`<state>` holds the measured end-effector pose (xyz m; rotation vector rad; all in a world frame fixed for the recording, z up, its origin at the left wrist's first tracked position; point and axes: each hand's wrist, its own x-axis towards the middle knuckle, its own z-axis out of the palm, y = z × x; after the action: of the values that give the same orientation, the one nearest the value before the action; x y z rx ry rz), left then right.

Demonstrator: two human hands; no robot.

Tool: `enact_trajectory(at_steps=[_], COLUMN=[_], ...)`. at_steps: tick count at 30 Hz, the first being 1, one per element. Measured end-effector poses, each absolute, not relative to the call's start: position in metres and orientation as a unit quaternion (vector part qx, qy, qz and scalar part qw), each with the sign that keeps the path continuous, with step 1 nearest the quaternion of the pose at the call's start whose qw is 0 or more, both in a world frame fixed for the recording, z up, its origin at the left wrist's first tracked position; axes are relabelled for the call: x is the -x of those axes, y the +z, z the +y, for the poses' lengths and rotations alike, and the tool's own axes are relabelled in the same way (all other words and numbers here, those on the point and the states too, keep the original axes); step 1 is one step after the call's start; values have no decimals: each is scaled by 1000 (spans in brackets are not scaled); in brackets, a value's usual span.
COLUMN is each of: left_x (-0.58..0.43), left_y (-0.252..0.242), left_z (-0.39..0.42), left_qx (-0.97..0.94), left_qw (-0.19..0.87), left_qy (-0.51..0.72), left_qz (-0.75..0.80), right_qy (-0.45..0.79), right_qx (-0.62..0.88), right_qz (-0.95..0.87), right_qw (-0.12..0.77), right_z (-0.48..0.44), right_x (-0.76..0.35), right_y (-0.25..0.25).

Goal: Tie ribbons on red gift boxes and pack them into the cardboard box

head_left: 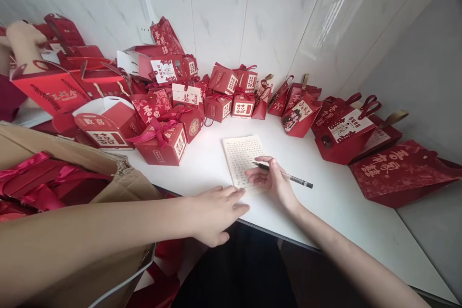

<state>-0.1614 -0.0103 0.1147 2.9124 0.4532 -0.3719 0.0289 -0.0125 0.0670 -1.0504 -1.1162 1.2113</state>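
A small notepad (241, 150) covered in rows of handwriting lies on the white table (205, 154). My right hand (276, 183) rests over its right side and holds a black pen (298, 180), the tip pointing left above the page. At the table's front edge, my left hand (220, 211) has its fingers stretched out and apart, with the fingertips by the notepad's lower left corner. Nothing is in that hand. My right hand covers the lower right part of the page.
Red gift boxes (164, 147) crowd the left and back of the table; red gift bags (404, 171) line the right. An open cardboard box (126, 180) with ribboned red boxes stands front left. Another person's arm (25, 41) reaches in at far left. A tiled wall (220, 14) bounds the back.
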Motion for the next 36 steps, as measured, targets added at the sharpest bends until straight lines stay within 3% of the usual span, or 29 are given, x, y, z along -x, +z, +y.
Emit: enact_trajectory(at_steps=[4,14,36], left_x=[157,160,158], left_y=[115,108,113], left_z=[-9,-5,-6], left_qx=[-980,-983,-982], left_qw=[63,67,58], left_qy=[-117,-86,-105], left_qz=[152,149,144], right_qy=[491,317,268], right_qx=[505,560,588], right_qz=[-497,-595,-620], right_qw=[507,482,444], right_z=[-13,-16,-13], right_x=[-27,-37,-36], right_y=[63,53,52])
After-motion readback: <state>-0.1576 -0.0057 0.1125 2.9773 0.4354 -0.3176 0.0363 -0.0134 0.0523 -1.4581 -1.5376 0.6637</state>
